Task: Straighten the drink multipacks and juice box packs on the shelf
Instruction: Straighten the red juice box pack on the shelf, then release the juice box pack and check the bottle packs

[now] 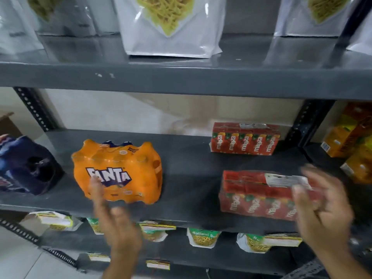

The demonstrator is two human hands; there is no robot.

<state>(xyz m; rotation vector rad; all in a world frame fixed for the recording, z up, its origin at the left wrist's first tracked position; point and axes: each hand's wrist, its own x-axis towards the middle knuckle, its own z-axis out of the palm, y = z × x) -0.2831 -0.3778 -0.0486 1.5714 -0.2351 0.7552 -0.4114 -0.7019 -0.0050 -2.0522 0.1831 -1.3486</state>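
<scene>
An orange Fanta multipack (120, 172) stands on the grey middle shelf (189, 178), turned slightly askew. My left hand (114, 222) is open, fingers reaching up to the pack's lower front. A red Maaza juice box pack (255, 194) lies at the shelf's front right; my right hand (322, 206) is open and blurred over its right end, fingers spread. A second red Maaza pack (244, 138) stands at the back right. A dark blue multipack (26, 166) sits at the far left.
Yellow-orange juice cartons (350, 137) stand on the neighbouring shelf at right. White snack pouches (171, 27) fill the shelf above, and smaller snack bags (203, 236) hang on the shelf below. Dark slotted uprights (308, 125) frame the shelf bay.
</scene>
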